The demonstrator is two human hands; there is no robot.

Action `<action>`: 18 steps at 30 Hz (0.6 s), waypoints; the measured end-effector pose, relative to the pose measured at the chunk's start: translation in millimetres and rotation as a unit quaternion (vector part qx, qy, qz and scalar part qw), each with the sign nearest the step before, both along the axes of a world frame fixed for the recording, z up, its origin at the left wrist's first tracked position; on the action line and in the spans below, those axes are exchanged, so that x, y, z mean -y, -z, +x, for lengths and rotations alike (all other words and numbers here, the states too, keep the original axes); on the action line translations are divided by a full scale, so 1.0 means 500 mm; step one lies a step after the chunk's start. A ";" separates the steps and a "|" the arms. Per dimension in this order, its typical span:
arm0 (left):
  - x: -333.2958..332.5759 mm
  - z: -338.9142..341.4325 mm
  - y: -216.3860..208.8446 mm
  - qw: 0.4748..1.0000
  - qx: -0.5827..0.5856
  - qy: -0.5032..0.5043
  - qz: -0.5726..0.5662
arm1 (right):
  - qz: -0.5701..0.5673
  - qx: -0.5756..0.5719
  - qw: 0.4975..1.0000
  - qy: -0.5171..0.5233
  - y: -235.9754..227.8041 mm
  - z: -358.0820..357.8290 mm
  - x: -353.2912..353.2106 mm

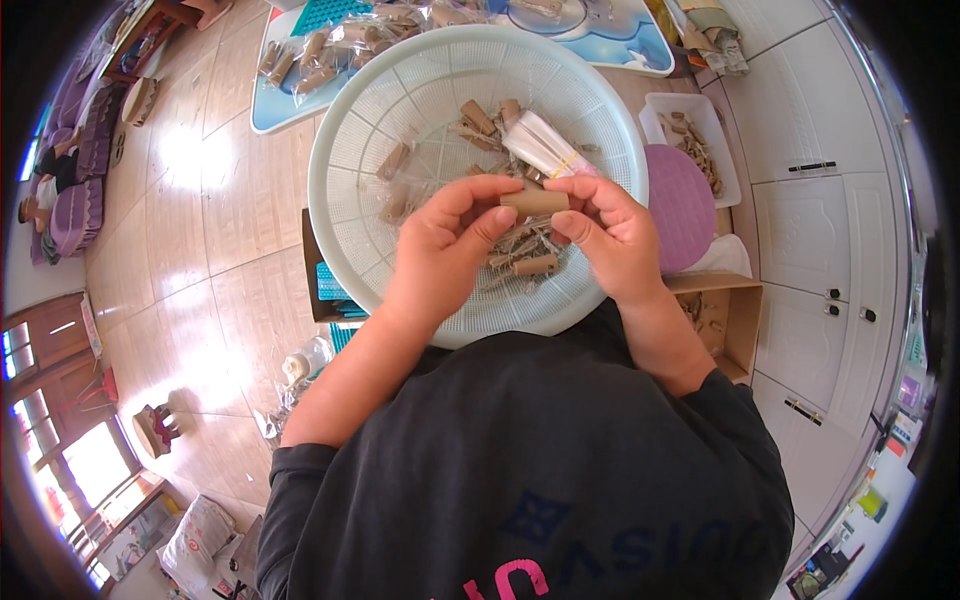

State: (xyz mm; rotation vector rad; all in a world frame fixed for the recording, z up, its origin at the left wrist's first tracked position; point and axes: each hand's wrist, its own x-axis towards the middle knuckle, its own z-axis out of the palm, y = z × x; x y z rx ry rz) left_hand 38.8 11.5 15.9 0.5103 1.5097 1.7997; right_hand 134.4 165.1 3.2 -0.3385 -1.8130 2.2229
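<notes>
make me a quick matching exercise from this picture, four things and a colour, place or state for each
1. cardboard tube
2. bundle of clear plastic sleeves
3. round disc beside the basket
4. large round basket

A. purple
B. pale, with mesh walls
C. held between the left hand and right hand
D. bound with a yellow band

Pairs: 1-C, 2-D, 3-A, 4-B

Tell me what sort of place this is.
Probably a room in a home: a purple sofa stands across the tiled floor, and white cabinets line the right side.
</notes>
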 end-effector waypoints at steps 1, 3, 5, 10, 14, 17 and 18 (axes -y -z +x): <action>-0.002 0.009 0.007 0.998 -0.057 -0.021 0.005 | 0.001 0.005 1.000 0.002 0.000 0.000 0.001; -0.010 0.018 0.017 0.993 -0.114 -0.042 0.010 | 0.004 -0.010 1.000 0.009 0.003 -0.002 0.007; -0.017 0.023 0.022 0.990 -0.126 -0.069 -0.006 | 0.008 -0.024 0.999 0.019 0.011 -0.005 0.010; -0.032 0.007 -0.003 0.999 -0.031 -0.025 0.015 | -0.359 0.038 0.931 -0.047 0.044 -0.010 -0.005; -0.031 -0.004 -0.004 0.998 -0.041 -0.015 0.045 | -0.443 0.024 0.891 -0.096 0.054 -0.016 -0.010; -0.030 -0.010 -0.012 0.997 -0.051 -0.028 0.041 | -0.497 0.003 0.859 -0.127 0.064 -0.013 -0.011; -0.031 -0.009 -0.015 0.997 -0.051 -0.028 0.040 | -0.477 0.005 0.871 -0.116 0.066 -0.011 -0.013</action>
